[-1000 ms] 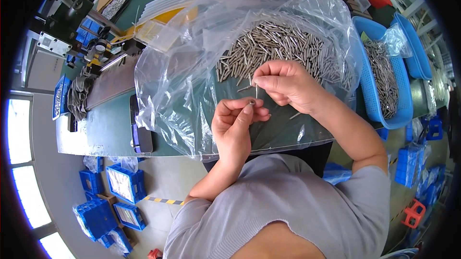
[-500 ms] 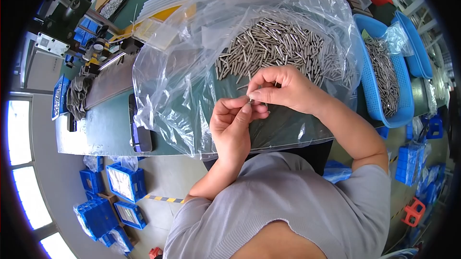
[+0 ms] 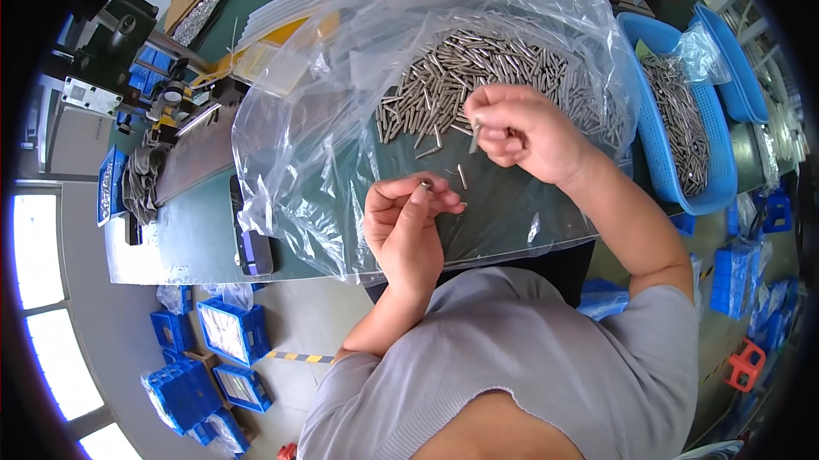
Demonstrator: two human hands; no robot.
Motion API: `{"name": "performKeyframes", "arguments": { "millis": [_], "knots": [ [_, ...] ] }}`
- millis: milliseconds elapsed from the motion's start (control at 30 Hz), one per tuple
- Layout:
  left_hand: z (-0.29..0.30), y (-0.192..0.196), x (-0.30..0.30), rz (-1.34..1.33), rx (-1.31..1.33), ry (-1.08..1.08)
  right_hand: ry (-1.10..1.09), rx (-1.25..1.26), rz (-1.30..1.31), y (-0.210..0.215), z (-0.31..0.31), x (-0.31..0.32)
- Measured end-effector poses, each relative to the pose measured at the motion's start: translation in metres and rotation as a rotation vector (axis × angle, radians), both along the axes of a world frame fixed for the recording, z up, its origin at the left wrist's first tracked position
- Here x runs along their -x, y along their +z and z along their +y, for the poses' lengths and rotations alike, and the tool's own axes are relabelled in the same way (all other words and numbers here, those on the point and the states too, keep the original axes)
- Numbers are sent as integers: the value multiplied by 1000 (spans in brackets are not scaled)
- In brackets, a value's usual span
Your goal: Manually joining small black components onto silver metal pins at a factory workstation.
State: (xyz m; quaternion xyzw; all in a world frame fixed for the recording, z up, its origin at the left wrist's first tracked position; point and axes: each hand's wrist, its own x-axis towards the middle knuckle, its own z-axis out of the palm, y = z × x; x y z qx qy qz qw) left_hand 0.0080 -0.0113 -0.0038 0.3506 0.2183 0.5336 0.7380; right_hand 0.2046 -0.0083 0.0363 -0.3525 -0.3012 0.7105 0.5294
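Observation:
My left hand (image 3: 408,225) is closed in a pinch above the near part of the clear plastic sheet (image 3: 328,195). Between its thumb and forefinger sits a small round metal piece (image 3: 426,183), mostly hidden by the fingertips. Higher and to the right, my right hand (image 3: 527,131) is closed with a slim metal pin (image 3: 474,137) pointing down from its fingers. Beyond both hands a heap of metal pins (image 3: 444,76) lies on the plastic. One loose pin (image 3: 462,177) rests beside my left fingertips, and another stray pin (image 3: 428,152) lies at the heap's near edge.
On the right stands a blue basket (image 3: 721,161) of similar pins, with a second blue basket (image 3: 740,89) behind it. A dark bench device (image 3: 128,29) occupies the far left of the green table (image 3: 179,242). A dark flat case (image 3: 253,242) lies near the front edge.
My hands have come apart. The right one has moved up and away toward the heap with a pin in its fingers; the left stays almost in place, still pinching.

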Motion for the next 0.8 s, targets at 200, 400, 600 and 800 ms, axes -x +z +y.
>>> {"name": "performKeyframes", "arguments": {
  "millis": [200,400,600,800],
  "knots": [
    [2,1,-2,-31,0,17,118,70,-269,-1,0,3],
    [2,3,-7,-21,13,-3,12,-428,-1609,-6,-12,15],
    [-2,3,-3,20,-15,72,206,-623,-1792,-4,-16,27],
    [-4,6,-5,-2,-26,45,-215,-748,-1643,17,-39,7]
  ]
}}
